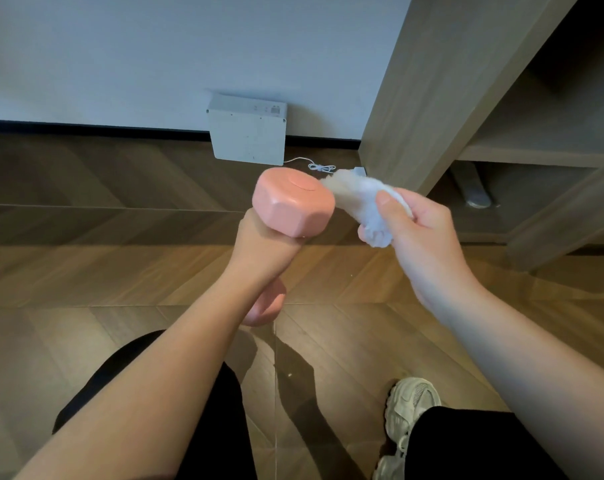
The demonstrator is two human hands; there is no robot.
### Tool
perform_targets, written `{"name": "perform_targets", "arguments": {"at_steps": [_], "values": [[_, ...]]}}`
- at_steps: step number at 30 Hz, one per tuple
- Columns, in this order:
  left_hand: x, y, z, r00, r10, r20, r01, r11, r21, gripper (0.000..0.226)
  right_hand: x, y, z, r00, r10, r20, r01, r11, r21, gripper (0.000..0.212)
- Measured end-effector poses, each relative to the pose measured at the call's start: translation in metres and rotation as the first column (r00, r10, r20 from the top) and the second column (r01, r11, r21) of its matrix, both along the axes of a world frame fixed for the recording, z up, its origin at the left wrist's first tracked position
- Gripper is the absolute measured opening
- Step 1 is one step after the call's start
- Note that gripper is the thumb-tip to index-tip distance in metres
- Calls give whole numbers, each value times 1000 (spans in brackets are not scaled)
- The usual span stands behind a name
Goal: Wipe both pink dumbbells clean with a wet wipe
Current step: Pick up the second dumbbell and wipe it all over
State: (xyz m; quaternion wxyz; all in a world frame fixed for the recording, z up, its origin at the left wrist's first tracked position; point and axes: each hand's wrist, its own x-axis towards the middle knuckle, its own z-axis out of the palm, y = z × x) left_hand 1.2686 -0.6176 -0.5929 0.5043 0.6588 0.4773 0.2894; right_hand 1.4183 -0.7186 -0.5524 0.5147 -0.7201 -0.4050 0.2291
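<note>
My left hand point(264, 252) grips the handle of a pink dumbbell point(291, 206) and holds it upright above the floor. Its upper hexagonal head faces me; the lower head shows below my wrist. My right hand point(420, 237) pinches a crumpled white wet wipe point(361, 199), whose far end touches the right edge of the dumbbell's upper head. Only one dumbbell is in view.
A white box point(248, 131) leans against the wall, with a white cable point(314, 165) on the wooden floor beside it. A wooden cabinet point(466, 98) with open shelves stands at the right. My legs and a pale sneaker point(409, 410) are below.
</note>
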Motion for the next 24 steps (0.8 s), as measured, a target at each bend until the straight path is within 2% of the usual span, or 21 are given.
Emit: {"name": "perform_targets", "arguments": {"at_steps": [1,5,8,9,10,12,15,16,20,24], "values": [[2,-2,0,1000,6,-18,-6,1000,16,8,-5,0,-2,997,16,-72,-17,1000,-3,38],[6,-7,-9,994,-33,-100,43,994,96,18,-23,2,-9,925,56,-377,-87,994,-65,31],[5,-12,-15,982,-83,-167,103,988,116,11,-27,9,-4,797,52,-602,-96,995,-41,30],[5,-12,-15,980,-85,-182,107,988,113,9,-26,11,-2,775,65,-629,-104,994,-26,39],[4,-11,-17,979,-76,-187,99,989,114,7,-27,12,1,770,74,-634,-113,993,-20,45],[2,-4,-17,982,-30,-184,52,992,115,3,-30,12,-1,837,62,-543,-115,991,-64,33],[-1,3,-16,980,-17,-196,46,988,144,12,-35,7,-9,912,85,-401,-142,983,-114,34],[-2,3,-16,976,-37,-214,69,987,144,4,-37,6,-9,922,82,-377,-138,983,-123,37],[2,-2,-15,935,-143,-324,194,972,133,27,-33,9,-7,940,108,-325,-155,980,-123,35],[2,-3,-18,918,-147,-368,196,975,100,27,-37,4,-16,970,212,-119,-222,972,-74,33]]}}
